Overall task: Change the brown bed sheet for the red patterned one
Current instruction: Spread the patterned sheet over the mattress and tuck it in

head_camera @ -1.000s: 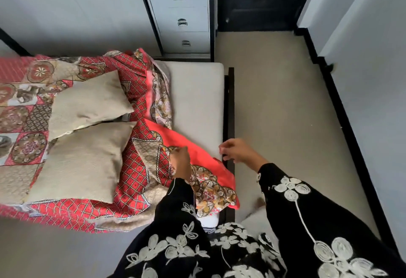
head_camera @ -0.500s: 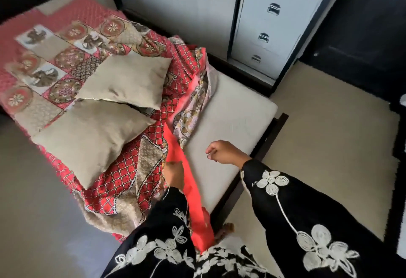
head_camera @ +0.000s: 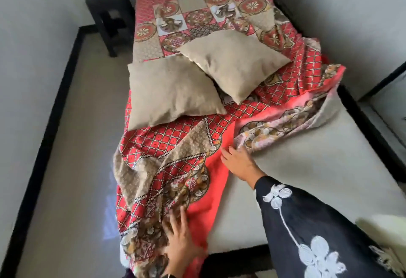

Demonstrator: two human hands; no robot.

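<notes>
The red patterned sheet (head_camera: 175, 141) lies spread over the far and left parts of the bed, bunched and folded back near the foot. The bare beige mattress (head_camera: 307, 168) shows at the near right. My left hand (head_camera: 180, 247) rests flat with fingers spread on the crumpled sheet at the near left corner. My right hand (head_camera: 239, 163) lies flat, fingers apart, at the sheet's folded-back edge on the mattress. No brown sheet is visible.
Two beige pillows (head_camera: 167, 93) (head_camera: 232, 62) lie on the sheet mid-bed. A dark side table (head_camera: 107, 14) stands at the far left. A black bed frame (head_camera: 371, 135) edges the mattress on the right. Carpeted floor (head_camera: 72, 168) runs along the left.
The view has swung round to the foot of the bed. My left hand let go of the sheet edge and now lies flat on it; my right hand moved onto the sheet's edge.
</notes>
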